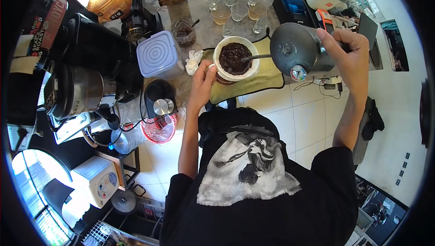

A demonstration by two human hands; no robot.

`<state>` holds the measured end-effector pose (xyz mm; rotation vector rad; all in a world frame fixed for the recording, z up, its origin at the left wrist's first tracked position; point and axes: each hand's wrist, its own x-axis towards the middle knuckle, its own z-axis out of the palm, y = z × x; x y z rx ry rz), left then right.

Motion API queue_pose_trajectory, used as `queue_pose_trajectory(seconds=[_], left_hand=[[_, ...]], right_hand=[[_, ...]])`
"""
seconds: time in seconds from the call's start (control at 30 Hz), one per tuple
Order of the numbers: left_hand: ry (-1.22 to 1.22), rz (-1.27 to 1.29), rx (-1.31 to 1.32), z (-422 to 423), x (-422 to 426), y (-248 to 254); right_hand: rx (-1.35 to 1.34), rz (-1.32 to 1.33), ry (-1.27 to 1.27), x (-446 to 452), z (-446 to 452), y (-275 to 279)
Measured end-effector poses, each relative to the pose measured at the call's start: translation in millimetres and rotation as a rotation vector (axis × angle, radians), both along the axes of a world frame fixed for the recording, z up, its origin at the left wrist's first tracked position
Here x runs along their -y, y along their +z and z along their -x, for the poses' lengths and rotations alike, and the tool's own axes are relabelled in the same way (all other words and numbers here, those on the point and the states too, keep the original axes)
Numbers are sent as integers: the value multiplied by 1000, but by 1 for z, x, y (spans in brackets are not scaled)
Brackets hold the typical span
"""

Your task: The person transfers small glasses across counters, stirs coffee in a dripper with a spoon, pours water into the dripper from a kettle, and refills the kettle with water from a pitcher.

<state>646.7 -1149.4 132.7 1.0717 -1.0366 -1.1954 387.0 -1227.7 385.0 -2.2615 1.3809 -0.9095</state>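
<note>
My left hand (203, 84) grips the handle of a white coffee dripper (216, 68) on the counter. Wet dark coffee grounds (234, 59) fill the dripper, and what stands beneath it is mostly hidden. Up at the right, my right hand (349, 53) is closed round the handle of a dark gooseneck kettle (290, 46), which is held tilted. Its thin spout reaches over the grounds, and a round thermometer dial (298, 73) shows on its lid. A greenish cloth (267, 76) lies under the dripper. Crumpled white tissue (193, 62) sits beside my left hand.
Several small glasses (239, 12) stand behind the dripper, some holding pale liquid. To the left are a lidded plastic tub (158, 53), a glass bowl with a spoon (183, 32) and a black machine (90, 60). A blue-and-black device (294, 9) stands at the back right.
</note>
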Motion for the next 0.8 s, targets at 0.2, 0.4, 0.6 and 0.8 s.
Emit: queue_pose_trajectory(seconds=[0.2, 0.4, 0.6, 0.8], left_hand=[[-6, -10, -16, 0, -1, 0], [-14, -7, 7, -1, 0, -1], [15, 10, 17, 2, -1, -4], [-3, -7, -1, 4, -5, 3]], right_hand=[[15, -27, -50, 7, 6, -1], [36, 14, -1, 20, -5, -7], [40, 22, 24, 15, -20, -1], [6, -41, 51, 5, -14, 4]])
